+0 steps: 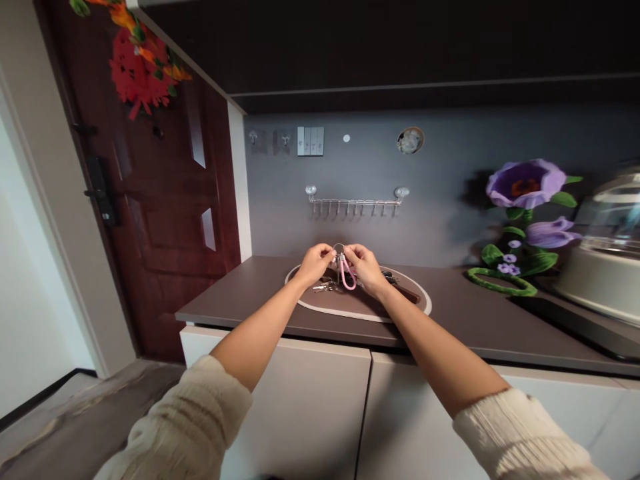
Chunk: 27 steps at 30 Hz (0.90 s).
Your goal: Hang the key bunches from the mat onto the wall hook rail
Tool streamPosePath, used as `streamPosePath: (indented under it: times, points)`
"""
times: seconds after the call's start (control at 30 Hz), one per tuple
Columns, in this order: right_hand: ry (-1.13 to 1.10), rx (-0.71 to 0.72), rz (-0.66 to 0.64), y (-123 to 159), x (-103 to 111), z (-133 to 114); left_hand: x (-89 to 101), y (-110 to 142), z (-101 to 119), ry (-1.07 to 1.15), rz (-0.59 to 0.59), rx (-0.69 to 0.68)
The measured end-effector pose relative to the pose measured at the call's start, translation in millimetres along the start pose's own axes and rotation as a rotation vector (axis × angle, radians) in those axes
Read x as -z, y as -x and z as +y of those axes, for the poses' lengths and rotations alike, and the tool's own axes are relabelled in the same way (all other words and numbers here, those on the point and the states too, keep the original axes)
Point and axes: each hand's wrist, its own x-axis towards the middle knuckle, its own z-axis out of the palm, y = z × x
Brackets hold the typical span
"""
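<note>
Between my two hands a metal key ring (339, 248) is held up above the counter, with a pink strap loop (349, 275) hanging from it. My left hand (316, 261) pinches the ring's left side between thumb and fingers. On the other side, my right hand (365, 267) pinches it near the strap's top. Just below, an oval mat (345, 312) with a pale rim carries loose keys (325, 287) at the left. A brown strip-like item (407, 293) and dark small objects lie on its right, partly hidden by my right hand.
On the wall ahead hangs a clear hook rail (356, 202), under a switch panel (311, 141). Purple plush flowers (525, 187) and a domed appliance (600, 267) stand at the right. A dark red door (170, 200) is at the left. A dark cabinet (400, 53) overhangs the counter.
</note>
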Motion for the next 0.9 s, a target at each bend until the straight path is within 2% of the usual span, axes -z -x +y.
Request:
streamPosePath:
  times: [0.2, 0.4, 0.53, 0.63, 0.73, 0.9]
  points:
    - [-0.080, -0.076, -0.039, 3, -1, -1, -1.1, 0, -2, 0.133, 0.038, 0.061]
    - [-0.052, -0.099, 0.014, 2, 3, 2, -5.9, 3, -2, 0.089, 0.067, 0.063]
    - [0.031, -0.048, 0.003, -6, 5, -4, -1.1, -5, 4, 0.034, 0.058, 0.056]
    - [0.062, -0.002, 0.000, -18, 3, -15, 10.1, -15, 11, -0.079, 0.065, -0.036]
    - [0.074, -0.007, 0.023, -32, -2, -27, 23.6, -22, 10, -0.264, 0.183, -0.120]
    - [0.073, -0.039, 0.070, -57, -16, -39, 40.9, -17, -15, -0.523, 0.314, -0.132]
